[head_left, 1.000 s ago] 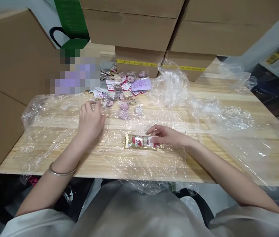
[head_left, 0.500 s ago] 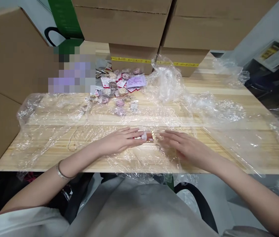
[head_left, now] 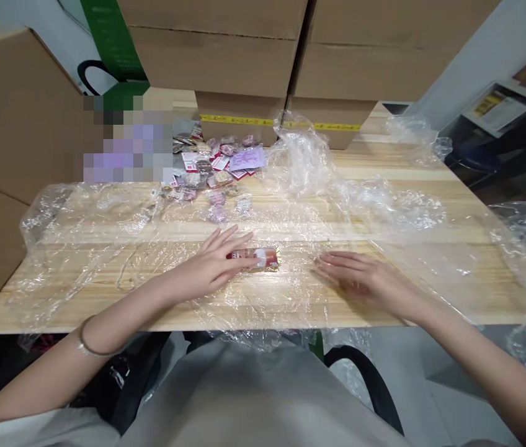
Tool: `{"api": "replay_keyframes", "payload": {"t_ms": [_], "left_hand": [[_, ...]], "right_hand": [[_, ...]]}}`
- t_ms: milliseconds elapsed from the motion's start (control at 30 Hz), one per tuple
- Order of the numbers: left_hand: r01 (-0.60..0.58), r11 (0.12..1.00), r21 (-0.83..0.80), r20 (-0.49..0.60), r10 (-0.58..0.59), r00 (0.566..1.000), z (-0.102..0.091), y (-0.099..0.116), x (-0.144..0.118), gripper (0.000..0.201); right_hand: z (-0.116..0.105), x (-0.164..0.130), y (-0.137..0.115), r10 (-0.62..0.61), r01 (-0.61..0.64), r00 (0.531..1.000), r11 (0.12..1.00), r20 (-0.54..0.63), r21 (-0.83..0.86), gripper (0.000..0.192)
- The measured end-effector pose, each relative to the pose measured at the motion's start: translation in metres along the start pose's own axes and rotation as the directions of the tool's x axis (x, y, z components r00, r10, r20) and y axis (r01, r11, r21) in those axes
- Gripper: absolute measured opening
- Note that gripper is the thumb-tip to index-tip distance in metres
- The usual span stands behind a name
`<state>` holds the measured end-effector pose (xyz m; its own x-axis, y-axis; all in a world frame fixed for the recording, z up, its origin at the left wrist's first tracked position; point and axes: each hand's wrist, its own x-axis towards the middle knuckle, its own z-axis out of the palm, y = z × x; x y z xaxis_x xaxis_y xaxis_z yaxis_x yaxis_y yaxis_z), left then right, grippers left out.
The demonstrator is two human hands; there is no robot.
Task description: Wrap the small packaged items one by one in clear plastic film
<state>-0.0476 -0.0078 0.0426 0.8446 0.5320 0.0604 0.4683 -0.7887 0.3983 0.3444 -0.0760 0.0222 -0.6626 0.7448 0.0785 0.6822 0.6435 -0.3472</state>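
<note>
A small gold and red packet (head_left: 263,257) lies on a clear plastic sheet (head_left: 105,248) spread over the wooden table (head_left: 430,248). My left hand (head_left: 211,267) rests flat on the packet's left end, fingers spread. My right hand (head_left: 360,282) lies flat and open on the plastic a little to the right of the packet, not touching it. Neither hand grips anything.
A pile of small pink, purple and red sachets (head_left: 219,171) lies at the back of the table. Crumpled clear plastic (head_left: 309,155) stands behind the packet. Cardboard boxes (head_left: 254,56) wall the back, and another box (head_left: 7,118) the left. A dark chair (head_left: 369,379) is below the table edge.
My left hand came from the sachet pile down onto the packet. My right hand let go of the packet and slid right, flat on the plastic.
</note>
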Motion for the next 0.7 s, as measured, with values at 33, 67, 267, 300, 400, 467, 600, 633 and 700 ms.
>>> {"api": "replay_keyframes", "payload": {"t_ms": [33, 67, 267, 300, 400, 467, 600, 633, 700], "left_hand": [[0.034, 0.999, -0.008, -0.03, -0.035, 0.999, -0.008, 0.003, -0.007, 0.04], [0.072, 0.997, -0.026, -0.037, -0.073, 0.997, -0.016, 0.005, -0.016, 0.036], [0.287, 0.954, -0.088, 0.267, -0.255, 0.929, -0.038, -0.01, -0.075, 0.03], [0.281, 0.957, -0.066, 0.283, -0.253, 0.925, -0.035, -0.01, -0.082, 0.031], [0.229, 0.973, 0.017, 0.244, -0.226, 0.943, -0.019, -0.005, -0.095, 0.037], [0.197, 0.979, 0.057, 0.177, -0.204, 0.963, -0.007, -0.001, -0.097, 0.035], [0.124, 0.987, 0.101, 0.008, -0.126, 0.992, 0.008, 0.001, -0.093, 0.023], [0.118, 0.99, 0.081, -0.038, -0.116, 0.993, 0.009, 0.001, -0.091, 0.022], [0.144, 0.989, -0.032, -0.136, -0.147, 0.98, 0.01, 0.001, -0.085, 0.02]], "right_hand": [[-0.001, -0.002, -0.003, 0.0, 0.0, 1.0, 1.0, 0.025, 0.02, 0.056], [-0.001, -0.003, -0.007, -0.007, 0.005, 0.999, 0.999, 0.046, 0.044, 0.057], [0.024, 0.0, -0.021, -0.09, 0.096, 0.995, 0.987, -0.053, 0.129, 0.046], [0.03, 0.001, -0.021, -0.112, 0.125, 0.989, 0.983, -0.099, 0.135, 0.043], [0.041, 0.003, -0.022, -0.125, 0.169, 0.969, 0.964, -0.212, 0.204, 0.037], [0.043, 0.006, -0.025, -0.036, 0.109, 0.968, 0.953, -0.25, 0.284, 0.028], [0.043, 0.019, -0.027, 0.19, -0.073, 0.952, 0.903, -0.241, 0.424, 0.012], [0.043, 0.024, -0.027, 0.214, -0.088, 0.943, 0.899, -0.255, 0.429, 0.012], [0.042, 0.038, -0.025, 0.224, -0.089, 0.923, 0.917, -0.314, 0.39, 0.017]]}}
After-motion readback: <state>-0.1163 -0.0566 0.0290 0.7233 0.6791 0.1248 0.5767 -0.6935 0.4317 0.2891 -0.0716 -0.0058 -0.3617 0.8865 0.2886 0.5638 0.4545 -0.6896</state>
